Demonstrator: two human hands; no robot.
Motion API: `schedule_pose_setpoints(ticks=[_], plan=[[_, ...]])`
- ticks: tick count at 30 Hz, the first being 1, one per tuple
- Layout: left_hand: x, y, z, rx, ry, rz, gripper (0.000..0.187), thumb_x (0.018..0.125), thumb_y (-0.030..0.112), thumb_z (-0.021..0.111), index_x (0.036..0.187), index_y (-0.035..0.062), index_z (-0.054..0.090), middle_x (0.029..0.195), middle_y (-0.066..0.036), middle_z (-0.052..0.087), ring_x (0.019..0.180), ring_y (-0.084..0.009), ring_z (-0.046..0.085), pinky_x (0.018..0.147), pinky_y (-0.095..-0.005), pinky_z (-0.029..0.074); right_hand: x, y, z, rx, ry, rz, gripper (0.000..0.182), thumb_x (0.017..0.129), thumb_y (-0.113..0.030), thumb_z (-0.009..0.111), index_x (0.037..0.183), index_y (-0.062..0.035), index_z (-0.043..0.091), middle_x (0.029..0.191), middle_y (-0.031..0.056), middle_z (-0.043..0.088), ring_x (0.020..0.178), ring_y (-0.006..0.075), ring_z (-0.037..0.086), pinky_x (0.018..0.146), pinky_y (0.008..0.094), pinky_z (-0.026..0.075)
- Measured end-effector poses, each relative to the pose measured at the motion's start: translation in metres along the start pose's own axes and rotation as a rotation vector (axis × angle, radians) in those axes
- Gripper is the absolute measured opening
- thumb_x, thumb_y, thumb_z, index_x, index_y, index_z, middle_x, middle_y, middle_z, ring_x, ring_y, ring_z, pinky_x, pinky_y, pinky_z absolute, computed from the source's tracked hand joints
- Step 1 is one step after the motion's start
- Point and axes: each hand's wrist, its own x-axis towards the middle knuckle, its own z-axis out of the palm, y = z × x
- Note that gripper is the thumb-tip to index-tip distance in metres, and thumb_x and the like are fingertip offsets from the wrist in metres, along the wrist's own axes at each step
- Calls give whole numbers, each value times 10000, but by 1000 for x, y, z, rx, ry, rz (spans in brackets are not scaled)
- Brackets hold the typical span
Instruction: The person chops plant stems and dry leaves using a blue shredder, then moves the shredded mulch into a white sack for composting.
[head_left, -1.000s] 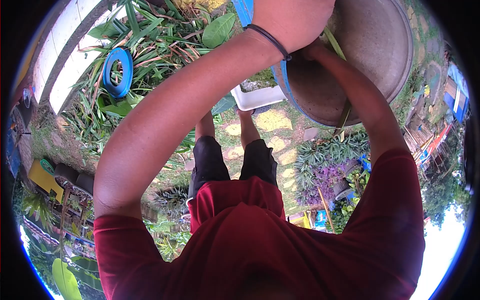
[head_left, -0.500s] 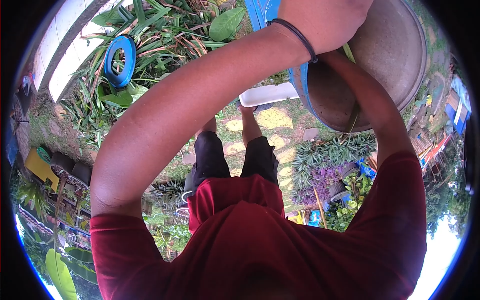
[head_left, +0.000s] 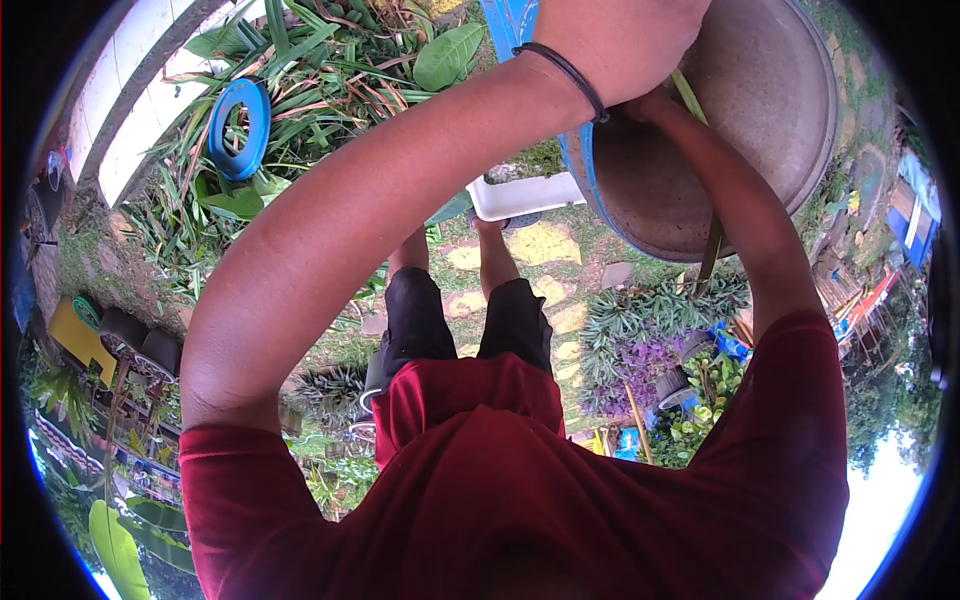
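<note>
My left hand (head_left: pixel 625 45), with a dark band (head_left: pixel 565 70) around its wrist, is at the top edge above a large round blue drum (head_left: pixel 590 185) with a grey-brown round face (head_left: pixel 765 90). Its back faces me; it looks closed, but the fingertips are hidden. Just beneath that wrist is my right hand (head_left: pixel 652 107), its fingers covered by the left one. A long narrow green leaf strip (head_left: pixel 690 95) starts beside both hands, passes behind my right forearm and hangs below the drum's rim. Which hand grips it is hidden.
Beside my foot lies a white tray (head_left: pixel 530 197). A blue ring (head_left: pixel 240 130) rests on heaped long leaves (head_left: pixel 330 60) at left, near a white slatted curved piece (head_left: pixel 130 100). Low plants (head_left: pixel 650 310) border the yellow-painted stones (head_left: pixel 545 243).
The drum and both hands have shifted slightly left in view. More of the leaf strip shows beside the hands and below the drum's rim.
</note>
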Motion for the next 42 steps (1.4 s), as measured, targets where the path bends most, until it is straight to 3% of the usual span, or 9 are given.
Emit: schedule_pose_setpoints(ticks=[5, 15, 17, 20, 27, 36, 39, 41, 42], plan=[[-1, -2, 2, -2, 27, 20, 131, 948, 130, 588, 951, 4, 553, 746, -137, 568, 661, -241, 595, 648, -370, 491, -4, -37, -28, 308, -113, 404, 319, 965, -175, 529, 1227, -94, 693, 1287, 141, 664, 1200, 345, 634, 952, 461, 546], [0, 12, -2, -25, 9, -89, 120, 943, 116, 587, 941, 3, 547, 725, -138, 567, 646, -244, 610, 636, -374, 495, 2, -7, -21, 220, 138, 235, 294, 923, -136, 574, 1165, 3, 667, 1140, 216, 702, 1118, 361, 672, 943, 494, 549], [-1, 14, -1, -86, -17, -166, 117, 943, 114, 585, 942, 4, 545, 720, -133, 567, 641, -235, 610, 631, -370, 496, 5, -7, -20, 445, 71, 231, 399, 892, -97, 603, 1262, 29, 528, 1233, 297, 623, 1105, 410, 661, 941, 502, 548], [-4, 9, 1, -4, 27, 23, 116, 945, 114, 583, 945, 6, 543, 714, -121, 568, 638, -216, 605, 625, -361, 495, 19, -23, 24, 460, 144, 329, 557, 882, -93, 626, 1369, -11, 368, 1359, 351, 483, 1116, 465, 633, 935, 519, 545], [0, 8, 0, -3, 36, -13, 127, 945, 127, 585, 941, 7, 544, 719, -162, 562, 632, -272, 590, 638, -375, 491, -9, -58, -26, 588, 61, 410, 577, 908, -104, 603, 1405, -45, 316, 1376, 359, 406, 1126, 505, 611, 939, 538, 539], [-2, 6, -1, 30, 30, -25, 163, 954, 158, 582, 921, 1, 551, 714, -173, 578, 648, -291, 605, 640, -388, 486, 1, -81, -39, 561, 47, 370, 263, 872, -120, 634, 1088, 14, 700, 1129, 256, 689, 1095, 409, 660, 937, 516, 542], [0, 24, -1, 38, 25, -151, 169, 959, 166, 576, 935, -2, 569, 713, -171, 581, 650, -286, 608, 639, -381, 486, -2, -70, -75, 416, -127, 60, 315, 847, -138, 696, 1129, 2, 707, 1130, 225, 702, 1038, 379, 695, 892, 483, 573], [-1, 21, 1, 61, 30, -222, 173, 961, 169, 573, 951, -3, 584, 714, -169, 583, 651, -281, 608, 640, -374, 487, -33, -70, -123, 793, -133, -30, 306, 819, -123, 745, 1106, -19, 736, 1107, 179, 718, 988, 310, 710, 841, 416, 604], [-1, 7, 2, 128, 60, -65, 184, 964, 178, 572, 978, -5, 598, 714, -164, 583, 652, -267, 609, 643, -374, 490, -44, -73, -147, 1018, -180, 67, 429, 802, -121, 784, 1194, 24, 684, 1161, 155, 687, 1023, 236, 679, 821, 353, 614]])
